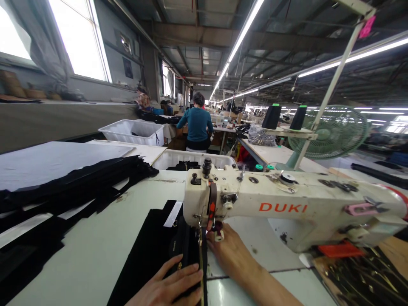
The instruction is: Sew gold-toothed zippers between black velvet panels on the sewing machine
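Note:
A black fabric piece (140,250) lies on the pale table under the head of a white sewing machine (248,195). Along its right edge runs a narrow strip with a gold-coloured line, passing below the needle area. My left hand (175,284) rests flat on the fabric and strip in front of the needle, fingers stretched out. Just right of the presser area, my right hand (225,246) touches the fabric's edge; its fingertips are partly hidden behind the machine head. A white label (173,214) sits on the fabric's upper part.
Stacked black pieces (79,182) cover the table's left side. White bins (132,131) stand beyond it. A person in a teal top (197,123) sits ahead, back turned. At right are thread cones (272,117), a green fan (328,131) and a box of dark strips (357,276).

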`<act>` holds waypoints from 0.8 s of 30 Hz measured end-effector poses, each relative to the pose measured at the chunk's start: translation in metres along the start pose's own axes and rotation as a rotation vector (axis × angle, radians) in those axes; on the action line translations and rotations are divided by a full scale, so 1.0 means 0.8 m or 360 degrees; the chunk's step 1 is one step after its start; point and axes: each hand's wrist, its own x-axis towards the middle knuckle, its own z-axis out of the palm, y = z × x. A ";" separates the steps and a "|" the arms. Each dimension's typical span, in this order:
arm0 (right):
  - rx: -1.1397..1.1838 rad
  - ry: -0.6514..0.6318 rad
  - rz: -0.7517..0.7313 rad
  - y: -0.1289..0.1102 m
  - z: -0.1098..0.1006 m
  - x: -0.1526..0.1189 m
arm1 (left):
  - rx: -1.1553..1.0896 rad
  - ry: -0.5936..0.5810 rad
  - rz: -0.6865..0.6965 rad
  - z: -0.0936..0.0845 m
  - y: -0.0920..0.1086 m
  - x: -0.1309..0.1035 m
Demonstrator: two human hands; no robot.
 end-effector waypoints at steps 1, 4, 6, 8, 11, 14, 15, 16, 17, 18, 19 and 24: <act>-0.0018 -0.0026 -0.0028 -0.001 0.003 0.001 | -0.0004 0.0026 0.0017 0.004 0.000 -0.002; -0.0087 -0.0084 0.0021 -0.010 0.008 -0.004 | -0.0076 0.0179 0.0058 0.029 -0.003 -0.009; -0.0119 -0.0089 0.0141 -0.019 0.008 -0.007 | -0.0146 0.0286 0.0008 0.047 -0.004 -0.012; -0.0131 -0.0086 0.0279 -0.026 0.006 -0.007 | -0.0210 0.0321 -0.0070 0.057 -0.002 -0.014; -0.0125 -0.0096 0.0433 -0.030 0.003 0.003 | -0.0289 0.0301 -0.0114 0.050 0.002 -0.013; -0.0109 -0.0119 0.0507 -0.023 0.001 0.015 | -0.0314 0.0256 -0.0037 0.026 0.007 -0.012; -0.0098 -0.0136 0.0512 -0.020 0.000 0.018 | -0.0293 0.0231 -0.0036 0.018 0.011 -0.012; -0.0084 -0.0155 0.0509 -0.018 -0.001 0.019 | -0.0261 0.0212 -0.0063 0.010 0.014 -0.013; -0.0069 -0.0172 0.0502 -0.017 -0.002 0.020 | -0.0222 0.0211 -0.0108 0.004 0.018 -0.014; -0.0056 -0.0183 0.0495 -0.017 -0.003 0.019 | -0.0183 0.0216 -0.0172 -0.001 0.022 -0.014; -0.0049 -0.0184 0.0494 -0.019 -0.003 0.017 | -0.0155 0.0219 -0.0227 -0.005 0.026 -0.015; -0.0062 -0.0116 0.0585 -0.033 0.002 0.013 | -0.0198 0.0084 -0.0246 -0.009 0.028 -0.012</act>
